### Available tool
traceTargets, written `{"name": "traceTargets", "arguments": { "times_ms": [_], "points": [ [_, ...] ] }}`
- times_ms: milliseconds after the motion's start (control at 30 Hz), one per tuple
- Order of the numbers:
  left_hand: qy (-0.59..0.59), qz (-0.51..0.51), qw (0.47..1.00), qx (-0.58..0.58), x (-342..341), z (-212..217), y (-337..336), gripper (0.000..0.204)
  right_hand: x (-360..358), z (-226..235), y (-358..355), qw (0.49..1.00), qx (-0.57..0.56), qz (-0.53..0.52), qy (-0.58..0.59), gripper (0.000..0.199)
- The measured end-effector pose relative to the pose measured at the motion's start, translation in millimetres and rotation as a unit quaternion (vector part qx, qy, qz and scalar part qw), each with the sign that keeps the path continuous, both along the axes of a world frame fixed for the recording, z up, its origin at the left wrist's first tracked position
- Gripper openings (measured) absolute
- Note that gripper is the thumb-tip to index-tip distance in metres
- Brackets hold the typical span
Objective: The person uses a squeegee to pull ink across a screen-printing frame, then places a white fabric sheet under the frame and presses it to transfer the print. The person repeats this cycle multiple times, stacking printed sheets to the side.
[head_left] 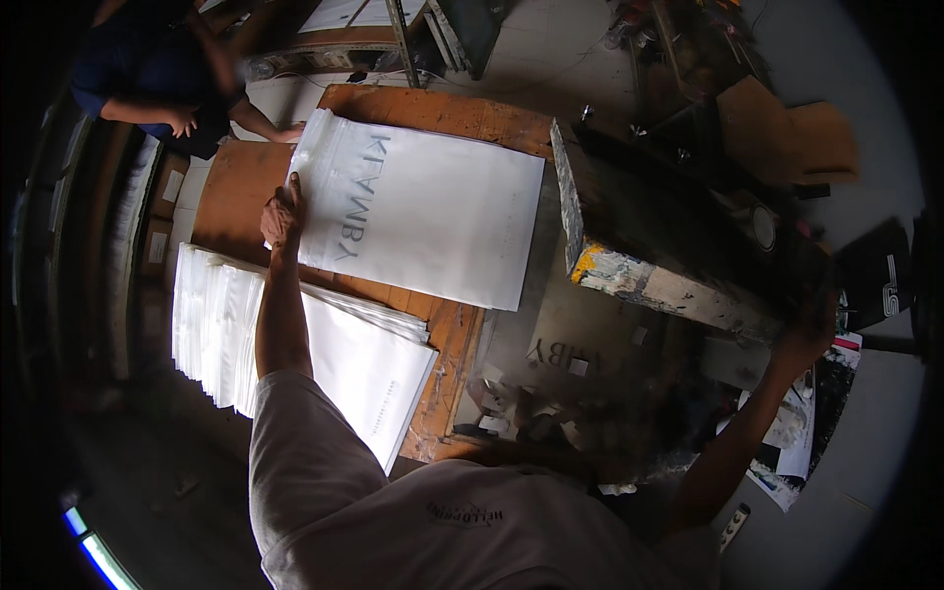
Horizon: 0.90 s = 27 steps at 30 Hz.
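A white plastic bag (442, 216) with dark printed lettering lies flat in the middle, on top of other sheets. My left hand (283, 216) is closed at its left edge, thumb and fingers pinching the clear strip there. To the right, a screen-printing frame (678, 300) is tilted up, its near side smeared with white and yellow. My right hand (808, 324) is wrapped around the near right corner of this frame; the fingers are dark and partly hidden. Beneath the raised frame, a glass-like printing surface (580, 339) bears faint lettering.
A thick stack of white bags (354, 369) sits nearest me on the left of the brown wooden table (442, 108). Across the table's far left corner stands another person (157, 79), one hand by the bag's far corner. Printed papers (792, 433) lie at the right.
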<state>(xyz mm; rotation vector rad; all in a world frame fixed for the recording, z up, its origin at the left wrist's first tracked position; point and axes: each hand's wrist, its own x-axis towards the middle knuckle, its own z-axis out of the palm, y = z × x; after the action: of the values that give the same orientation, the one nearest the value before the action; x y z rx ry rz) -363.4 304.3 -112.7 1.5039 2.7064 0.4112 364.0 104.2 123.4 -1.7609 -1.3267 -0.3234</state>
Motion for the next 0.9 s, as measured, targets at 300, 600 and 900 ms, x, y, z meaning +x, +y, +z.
{"name": "traceTargets", "arguments": {
  "times_ms": [300, 600, 900],
  "points": [
    [0.204, 0.044, 0.961, 0.184, 18.4, -8.3, -15.5, 0.059, -32.8, 23.8, 12.9, 0.997, -0.015, 0.053, -0.057, 0.043],
    [-0.166, -0.358, 0.915, 0.081, 287.4, -27.0, -195.9, 0.038, -34.8, 33.7, 28.8, 0.998, -0.041, -0.036, -0.013, 0.047],
    [-0.156, -0.326, 0.923, 0.130, 313.7, -35.1, -202.7, 0.038, -42.4, 50.1, 28.2, 0.993, -0.101, -0.045, -0.050, 0.036]
  ]
}}
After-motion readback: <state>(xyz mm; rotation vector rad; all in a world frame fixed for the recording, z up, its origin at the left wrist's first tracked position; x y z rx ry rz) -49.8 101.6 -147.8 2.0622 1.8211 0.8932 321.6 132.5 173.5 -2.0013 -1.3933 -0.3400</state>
